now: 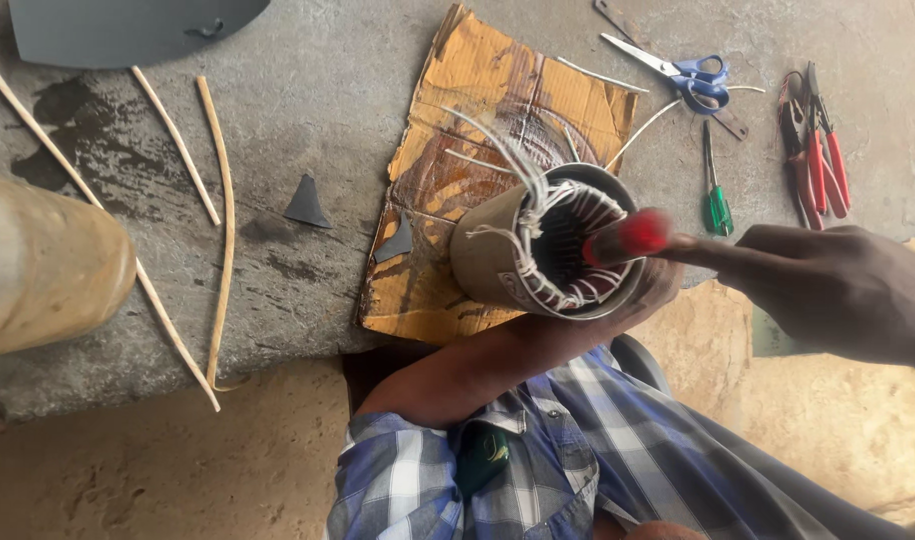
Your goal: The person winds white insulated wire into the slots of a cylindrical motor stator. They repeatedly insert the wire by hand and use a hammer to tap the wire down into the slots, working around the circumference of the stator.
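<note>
The right hand [838, 290] is gripping a red-handled tool [633, 237] and poking it into the motor stator [543, 250], which the left hand [648, 295] is cradling from beneath, tilted on the torn cardboard [478, 180] at the table's [308, 100] near edge, keeping the windings reachable.

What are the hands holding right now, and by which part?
The right hand grips a red-handled tool by its handle. The left hand cradles the wound metal cylinder from underneath.
</note>
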`<control>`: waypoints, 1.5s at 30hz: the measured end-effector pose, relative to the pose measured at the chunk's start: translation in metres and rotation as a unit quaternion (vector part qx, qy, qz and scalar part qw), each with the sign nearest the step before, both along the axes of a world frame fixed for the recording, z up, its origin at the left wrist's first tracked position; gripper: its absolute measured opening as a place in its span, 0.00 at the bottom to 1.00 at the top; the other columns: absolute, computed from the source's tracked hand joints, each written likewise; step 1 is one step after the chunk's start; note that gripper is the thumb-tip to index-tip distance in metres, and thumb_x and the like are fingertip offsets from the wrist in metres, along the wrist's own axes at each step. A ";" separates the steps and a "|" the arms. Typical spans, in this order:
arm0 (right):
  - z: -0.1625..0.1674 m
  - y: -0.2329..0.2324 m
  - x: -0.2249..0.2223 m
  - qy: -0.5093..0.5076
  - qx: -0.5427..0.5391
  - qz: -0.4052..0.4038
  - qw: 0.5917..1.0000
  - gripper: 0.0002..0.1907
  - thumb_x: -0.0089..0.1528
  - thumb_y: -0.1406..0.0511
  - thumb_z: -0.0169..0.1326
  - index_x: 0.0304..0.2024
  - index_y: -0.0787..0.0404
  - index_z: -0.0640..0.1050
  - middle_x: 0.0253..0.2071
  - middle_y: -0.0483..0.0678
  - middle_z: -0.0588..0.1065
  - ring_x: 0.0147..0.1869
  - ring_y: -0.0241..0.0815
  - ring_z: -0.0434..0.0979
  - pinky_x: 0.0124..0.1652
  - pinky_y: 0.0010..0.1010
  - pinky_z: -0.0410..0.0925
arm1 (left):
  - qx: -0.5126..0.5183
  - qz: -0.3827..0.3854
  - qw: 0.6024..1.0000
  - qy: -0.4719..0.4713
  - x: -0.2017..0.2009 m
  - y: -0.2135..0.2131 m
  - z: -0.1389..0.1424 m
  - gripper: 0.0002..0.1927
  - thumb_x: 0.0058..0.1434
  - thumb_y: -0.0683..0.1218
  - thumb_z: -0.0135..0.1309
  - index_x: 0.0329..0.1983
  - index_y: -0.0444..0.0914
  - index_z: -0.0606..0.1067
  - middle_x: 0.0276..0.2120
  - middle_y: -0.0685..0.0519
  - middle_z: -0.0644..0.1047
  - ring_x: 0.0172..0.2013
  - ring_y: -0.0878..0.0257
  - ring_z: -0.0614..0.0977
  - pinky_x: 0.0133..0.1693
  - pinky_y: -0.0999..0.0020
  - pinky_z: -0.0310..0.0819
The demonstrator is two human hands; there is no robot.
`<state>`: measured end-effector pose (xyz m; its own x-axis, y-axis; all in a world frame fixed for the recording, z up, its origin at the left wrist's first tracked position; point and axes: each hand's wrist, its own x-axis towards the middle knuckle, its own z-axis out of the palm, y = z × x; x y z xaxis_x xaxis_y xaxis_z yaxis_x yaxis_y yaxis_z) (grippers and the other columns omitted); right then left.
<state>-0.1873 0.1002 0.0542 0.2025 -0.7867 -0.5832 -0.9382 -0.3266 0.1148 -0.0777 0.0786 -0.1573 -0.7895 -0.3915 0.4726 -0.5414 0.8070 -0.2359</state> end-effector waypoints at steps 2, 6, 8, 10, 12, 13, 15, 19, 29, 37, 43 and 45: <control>-0.017 0.016 -0.017 -0.195 -0.150 0.002 0.969 0.25 0.61 0.67 0.58 0.63 0.52 0.76 0.36 0.47 0.81 0.27 0.34 0.81 0.26 0.26 0.70 | -0.004 0.051 0.986 0.159 -0.002 0.003 -0.001 0.10 0.66 0.44 0.51 0.46 0.35 0.78 0.43 0.44 0.78 0.46 0.50 0.79 0.49 0.53 0.76; -0.055 0.036 -0.043 -0.318 -0.246 0.046 0.914 0.22 0.63 0.73 0.54 0.60 0.60 0.75 0.36 0.49 0.79 0.31 0.36 0.80 0.31 0.23 0.73 | -0.028 0.037 0.982 0.184 -0.010 0.007 -0.014 0.17 0.58 0.46 0.52 0.45 0.33 0.80 0.44 0.45 0.77 0.46 0.53 0.79 0.47 0.50 0.76; -0.065 0.042 -0.053 -0.269 -0.274 0.085 0.920 0.20 0.63 0.75 0.55 0.59 0.61 0.76 0.37 0.50 0.80 0.33 0.40 0.81 0.32 0.25 0.74 | 0.010 0.038 0.979 0.202 -0.020 0.005 -0.021 0.16 0.57 0.45 0.54 0.46 0.33 0.81 0.44 0.43 0.77 0.46 0.51 0.79 0.50 0.51 0.75; -0.069 0.048 -0.059 -0.197 -0.365 0.114 0.903 0.16 0.66 0.76 0.56 0.57 0.62 0.76 0.41 0.53 0.80 0.39 0.44 0.83 0.35 0.30 0.73 | 0.078 0.001 0.983 0.167 -0.026 0.004 -0.026 0.14 0.62 0.43 0.54 0.47 0.31 0.80 0.43 0.42 0.76 0.44 0.50 0.78 0.49 0.51 0.74; -0.069 0.048 -0.061 -0.281 -0.310 0.046 0.907 0.19 0.62 0.77 0.54 0.56 0.62 0.78 0.37 0.49 0.80 0.33 0.38 0.80 0.33 0.28 0.73 | 0.171 -0.070 0.980 0.079 -0.025 0.004 -0.029 0.09 0.72 0.39 0.54 0.48 0.27 0.79 0.41 0.42 0.75 0.40 0.50 0.77 0.43 0.51 0.72; -0.069 0.047 -0.061 -0.323 -0.280 0.015 0.904 0.21 0.59 0.78 0.53 0.55 0.63 0.79 0.35 0.46 0.80 0.31 0.36 0.79 0.32 0.27 0.73 | 0.113 -0.051 0.989 0.085 -0.022 0.004 -0.028 0.10 0.68 0.40 0.54 0.47 0.29 0.79 0.42 0.41 0.75 0.43 0.50 0.77 0.47 0.50 0.73; -0.065 0.045 -0.060 -0.309 -0.285 0.057 0.906 0.22 0.58 0.76 0.57 0.56 0.66 0.79 0.35 0.50 0.79 0.32 0.41 0.79 0.32 0.30 0.73 | -0.006 -0.013 0.995 0.095 -0.015 0.004 -0.023 0.12 0.60 0.42 0.55 0.46 0.32 0.79 0.44 0.41 0.75 0.48 0.48 0.78 0.53 0.48 0.73; -0.068 0.039 -0.059 -0.335 -0.321 0.050 0.884 0.16 0.62 0.76 0.56 0.52 0.58 0.78 0.41 0.50 0.79 0.36 0.43 0.80 0.35 0.31 0.73 | -0.021 0.024 0.984 0.177 0.003 0.001 -0.003 0.20 0.55 0.46 0.52 0.48 0.31 0.80 0.47 0.43 0.76 0.49 0.50 0.78 0.53 0.50 0.74; -0.138 0.004 -0.081 -0.270 -0.412 -0.118 0.862 0.25 0.70 0.68 0.58 0.70 0.49 0.76 0.39 0.54 0.78 0.33 0.53 0.78 0.34 0.41 0.71 | 0.111 -0.297 0.921 0.225 0.065 0.016 0.110 0.02 0.68 0.45 0.51 0.41 0.43 0.73 0.34 0.55 0.74 0.40 0.59 0.77 0.47 0.60 0.72; -0.145 -0.045 -0.039 -0.583 -0.350 -0.075 0.729 0.24 0.75 0.59 0.47 0.73 0.59 0.67 0.70 0.58 0.68 0.75 0.52 0.69 0.71 0.44 0.64 | 0.174 -0.255 0.909 0.280 0.139 -0.031 0.137 0.13 0.76 0.52 0.49 0.55 0.40 0.72 0.26 0.58 0.69 0.29 0.62 0.69 0.41 0.59 0.67; -0.155 -0.093 0.036 -0.854 0.068 -0.082 0.509 0.41 0.76 0.43 0.29 0.72 0.72 0.65 0.69 0.61 0.69 0.73 0.51 0.71 0.71 0.43 0.63 | 0.038 -0.178 0.880 0.439 0.122 -0.006 0.103 0.07 0.72 0.49 0.47 0.48 0.42 0.71 0.28 0.56 0.71 0.33 0.58 0.71 0.42 0.54 0.66; -0.162 -0.082 0.046 -0.882 0.119 -0.132 0.436 0.43 0.75 0.42 0.29 0.70 0.73 0.67 0.67 0.61 0.71 0.71 0.52 0.72 0.71 0.44 0.64 | 0.011 -0.179 0.873 0.453 0.124 -0.021 0.099 0.07 0.71 0.48 0.46 0.46 0.41 0.70 0.30 0.52 0.72 0.34 0.54 0.73 0.43 0.48 0.67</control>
<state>-0.1415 0.0178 -0.1075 0.4226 -0.8780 0.2248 0.4936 0.0149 -0.8696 0.0459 0.0580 -0.0581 -0.1689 -0.2134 0.9623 -0.2090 0.9618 0.1766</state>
